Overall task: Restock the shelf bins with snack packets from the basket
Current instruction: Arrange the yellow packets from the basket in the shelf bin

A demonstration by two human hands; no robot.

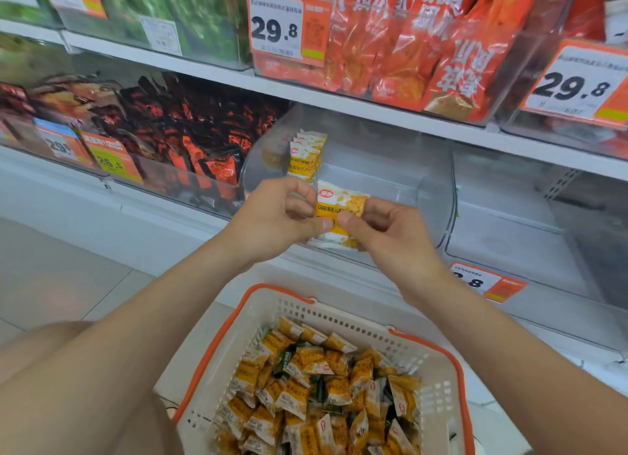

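Orange, yellow and white run through both shelf and basket.

The small yellow-and-white foil snack packet (341, 213) has a red oval logo, dark lettering on its yellow band and white sealed ends, the same print as the upright row of matching yellow packets (305, 157) in the clear plastic shelf bin (438, 196). The white perforated plastic basket (343, 320) has an orange rim; its heap of loose packets (336, 391) is mostly yellow-orange with white ends, with a few dark green. Above, glossy orange-red pouches (407, 53) bear white characters, beside blurred green bags (176, 9); lower left lie black pouches with red-orange print (204, 131). The white-and-orange price tags (289, 29) show black digits — one lower tag (108, 160) is yellow-green. The white shelf boards (204, 67) are plain.
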